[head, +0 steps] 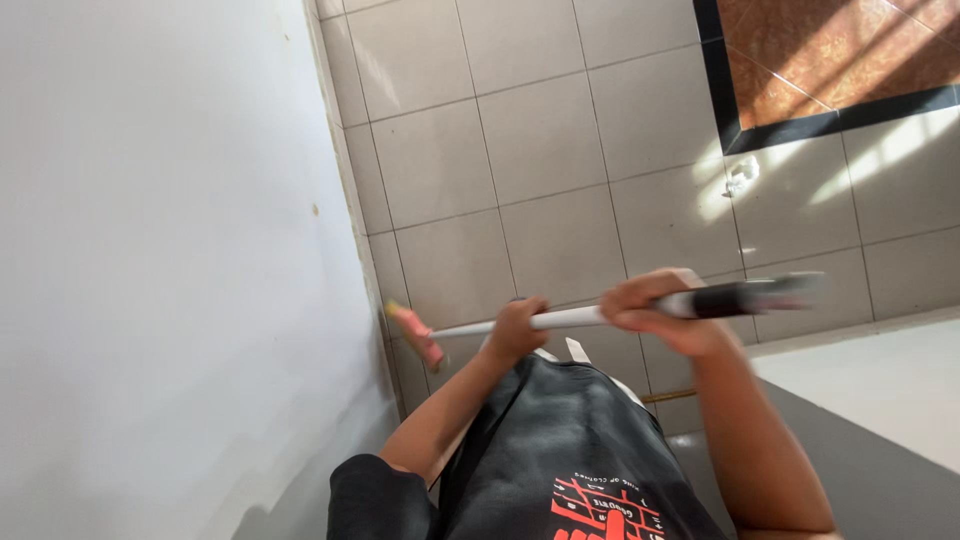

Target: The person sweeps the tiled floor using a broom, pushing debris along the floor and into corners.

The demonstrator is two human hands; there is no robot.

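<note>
A long pole (600, 316) is gripped by both hands, left (515, 330) forward and right (655, 310) near the dark grip, fingers wrapped tight, so its pink head (418, 337) is kept against the wall (170, 250) base above the tiled floor (540, 140).

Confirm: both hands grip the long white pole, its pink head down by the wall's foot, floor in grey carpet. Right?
Not quite. The head view shows the floor in grey tiles with visible joints, not carpet. The rest holds: the left hand and the right hand both grip the white pole, and its pink head lies at the foot of the wall.
</note>
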